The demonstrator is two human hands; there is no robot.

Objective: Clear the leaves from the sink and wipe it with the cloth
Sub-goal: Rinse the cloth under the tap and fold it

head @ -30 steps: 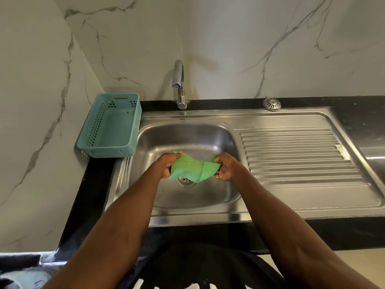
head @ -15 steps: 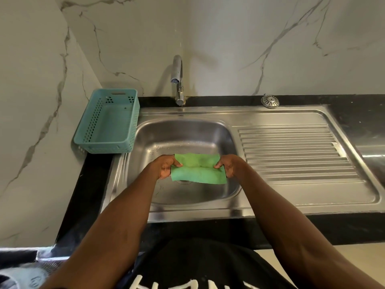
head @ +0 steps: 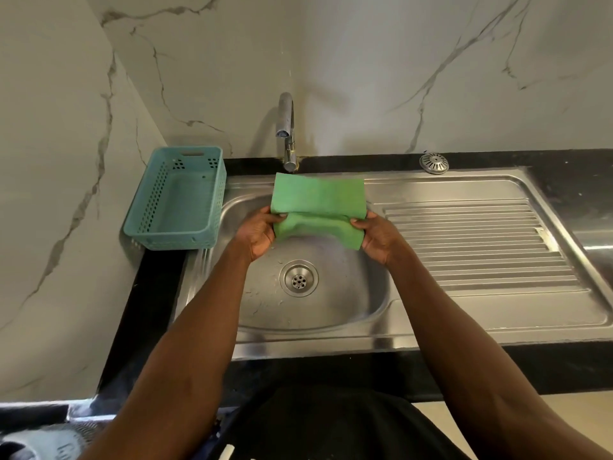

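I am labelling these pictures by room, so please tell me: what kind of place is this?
Most likely a home kitchen. A steel sink with a ribbed draining board sits in a dark counter under a tap, with marble-look walls behind. Both hands hold a green cloth over the sink.

Green cloth (head: 318, 200), plain and unpatterned, slightly darker along the folded lower flap. Teal basket (head: 180, 200) at nine o'clock of the cloth, its side walls patterned with rows of small square holes, its floor plain. Silver-grey steel sink (head: 331, 313), shiny, speckled with pale water spots around the drain (head: 299, 277), itself ringed in bright chrome with a cluster of dark holes. Draining board (head: 477, 240) at three o'clock, same silver, ribbed in parallel lines. Chrome tap (head: 287, 134) at twelve o'clock. Silver round strainer (head: 434, 163) with dark radial slots at one o'clock. Black countertop (head: 564, 167). Off-white marble wall (head: 365, 61) with thin grey-brown veins.
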